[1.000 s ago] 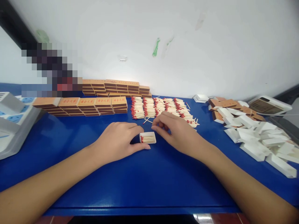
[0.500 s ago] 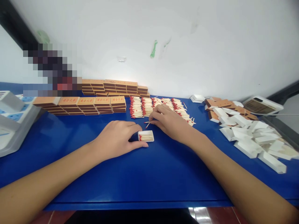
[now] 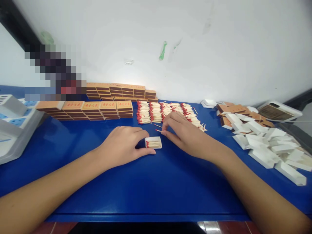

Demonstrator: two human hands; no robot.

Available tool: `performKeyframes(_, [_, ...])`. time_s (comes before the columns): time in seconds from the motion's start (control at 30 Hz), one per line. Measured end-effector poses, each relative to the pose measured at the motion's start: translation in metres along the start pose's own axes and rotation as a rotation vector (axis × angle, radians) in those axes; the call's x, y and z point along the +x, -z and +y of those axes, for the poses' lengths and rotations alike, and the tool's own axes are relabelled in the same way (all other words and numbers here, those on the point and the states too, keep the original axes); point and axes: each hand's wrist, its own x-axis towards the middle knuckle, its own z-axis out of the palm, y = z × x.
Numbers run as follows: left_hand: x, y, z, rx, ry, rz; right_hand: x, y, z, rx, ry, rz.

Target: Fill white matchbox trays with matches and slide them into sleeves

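Observation:
A small white matchbox tray [image 3: 158,139] lies on the blue table with several red-headed matches [image 3: 153,144] in it. My left hand [image 3: 128,143] rests at its left end, thumb along the near side and index finger at the far corner, gripping the tray. Just beyond the tray's right end, my right hand [image 3: 179,131] pinches a match [image 3: 158,130] between thumb and fingers, its red head pointing left. Another match [image 3: 157,125] shows beside those fingertips; I cannot tell whether it is held. Behind my right hand lie rows of loose matches [image 3: 156,112].
Stacked orange matchboxes [image 3: 91,106] stand at the left, with another stack [image 3: 126,87] against the wall. White trays [image 3: 263,143] and orange sleeves [image 3: 234,110] are heaped at the right, beside a white device [image 3: 280,109]. A grey-white plastic container [image 3: 14,130] stands far left.
My right hand has drawn back slightly toward me and to the right, away from the match rows, with the pinched match. My left hand stays at the tray. The view has shifted slightly.

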Motion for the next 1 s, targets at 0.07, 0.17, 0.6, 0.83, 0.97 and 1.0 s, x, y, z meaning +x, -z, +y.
performKeyframes(0.07, [0.000, -0.001, 0.000, -0.005, -0.002, -0.005, -0.002, 0.001, -0.009, 0.048, 0.003, -0.012])
performKeyframes(0.17, [0.000, -0.002, 0.000, 0.009, -0.004, -0.005, -0.003, -0.002, -0.019, 0.075, 0.032, -0.055])
performKeyframes(0.6, [-0.001, -0.001, 0.003, 0.023, -0.044, 0.006, 0.010, -0.022, 0.018, -0.110, -0.087, 0.134])
performKeyframes(0.83, [0.001, 0.000, 0.000, 0.006, -0.002, 0.008, 0.006, -0.010, 0.003, -0.044, -0.084, 0.084])
performKeyframes(0.97, [0.001, 0.000, -0.001, 0.001, 0.011, -0.002, -0.003, -0.005, -0.017, 0.055, -0.059, -0.014])
performKeyframes(1.0, [0.001, -0.001, -0.001, 0.005, 0.007, 0.004, -0.004, -0.005, -0.021, 0.052, -0.061, -0.032])
